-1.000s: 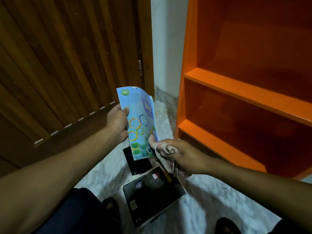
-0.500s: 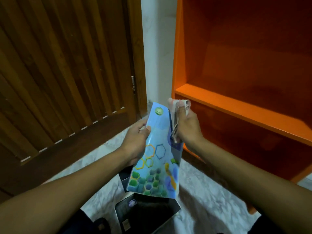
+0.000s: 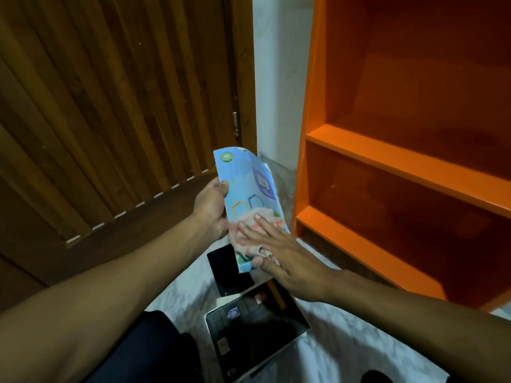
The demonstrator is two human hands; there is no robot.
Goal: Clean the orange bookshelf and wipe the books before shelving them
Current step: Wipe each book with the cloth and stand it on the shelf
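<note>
1 blue book (image 3: pixel 250 189) held upright in the air, gripped at its left edge by the left hand (image 3: pixel 211 208); right hand (image 3: pixel 279 250), fingers flat, pressing 1 pale cloth (image 3: pixel 249 233) against its cover; 2 dark books (image 3: pixel 254 324) flat on marble floor (image 3: pixel 345 355) below; orange bookshelf (image 3: pixel 409 167) right, 2 bare shelves visible; wooden door (image 3: pixel 110 106) left.

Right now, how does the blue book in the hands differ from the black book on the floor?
The blue book is held up and bent by the left hand; the black book lies flat on the marble floor. The right hand presses a cloth on the blue book; nothing touches the black book. Neither is shelved.
</note>
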